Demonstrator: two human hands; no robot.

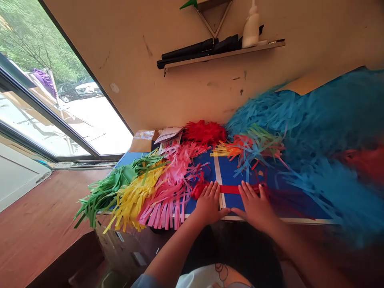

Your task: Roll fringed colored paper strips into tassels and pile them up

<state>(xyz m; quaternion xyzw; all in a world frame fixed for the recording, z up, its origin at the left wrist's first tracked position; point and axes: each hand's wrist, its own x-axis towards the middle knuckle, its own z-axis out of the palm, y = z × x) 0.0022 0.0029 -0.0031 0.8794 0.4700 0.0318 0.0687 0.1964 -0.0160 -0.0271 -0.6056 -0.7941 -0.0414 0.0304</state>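
Red paper strip (230,189) lies between my hands; left hand (210,203) and right hand (255,208) rest flat on blue board (229,172), fingers spread, holding nothing.

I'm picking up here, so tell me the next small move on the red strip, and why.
Probably smooth the red strip flat against the blue board, sliding the right hand outward along it: that hand's fingertips lie on the strip, and the left hand sits beside its other end.
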